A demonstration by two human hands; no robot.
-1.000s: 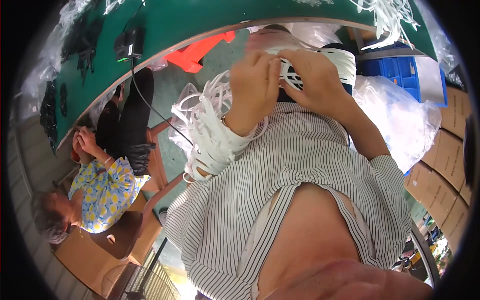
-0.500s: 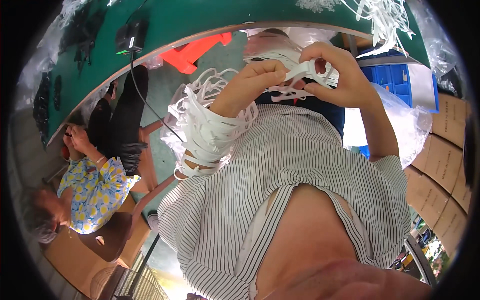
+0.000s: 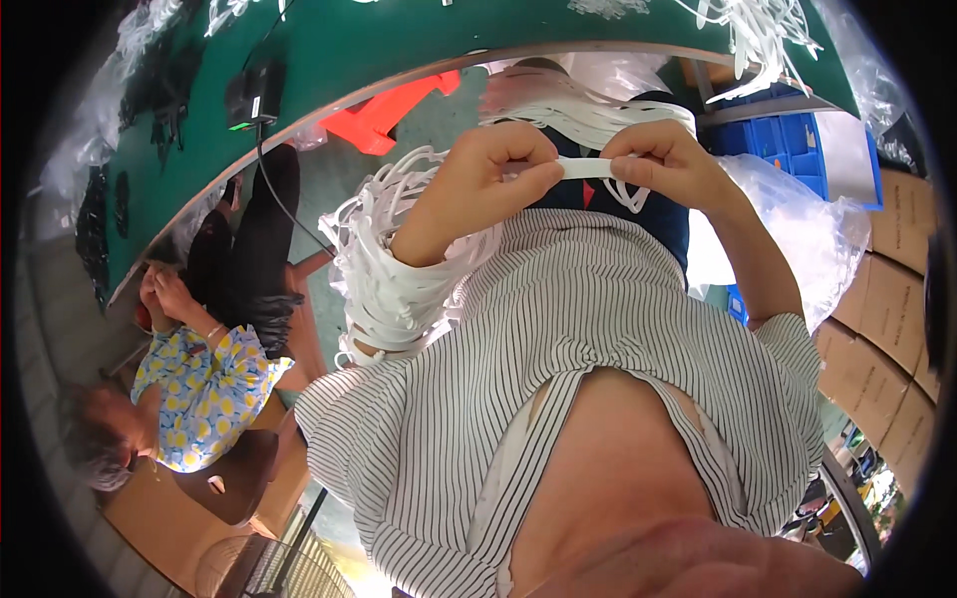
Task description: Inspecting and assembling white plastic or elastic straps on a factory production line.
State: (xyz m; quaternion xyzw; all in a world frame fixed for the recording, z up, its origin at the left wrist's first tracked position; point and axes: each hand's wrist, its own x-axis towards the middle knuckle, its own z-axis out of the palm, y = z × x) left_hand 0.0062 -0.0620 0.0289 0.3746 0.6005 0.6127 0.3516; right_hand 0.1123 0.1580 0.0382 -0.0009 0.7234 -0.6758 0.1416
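Observation:
A flat white strap [image 3: 585,168] is pulled straight between my two hands. My left hand [image 3: 503,177] pinches one end between thumb and curled fingers. At the other end my right hand [image 3: 666,164] grips it the same way, and a thin white loop [image 3: 630,197] hangs below those fingertips. Many white strap loops [image 3: 404,284] are wound around my left forearm, from near the wrist toward the elbow. Beyond my hands, a bundle of long white straps [image 3: 568,115] lies across my dark-clothed lap.
The green table [image 3: 369,40] curves across the far side, with a black adapter [image 3: 255,98] and more white straps [image 3: 763,40]. A red object [image 3: 384,115] is below its edge. Blue trays [image 3: 778,149], a clear plastic bag [image 3: 797,219] and cartons [image 3: 877,309] stand right; another person [image 3: 214,399] sits left.
My hands have come down slightly and drawn the strap out straight; before, it was bunched and looped at my right fingers. My left hand has shifted a little left.

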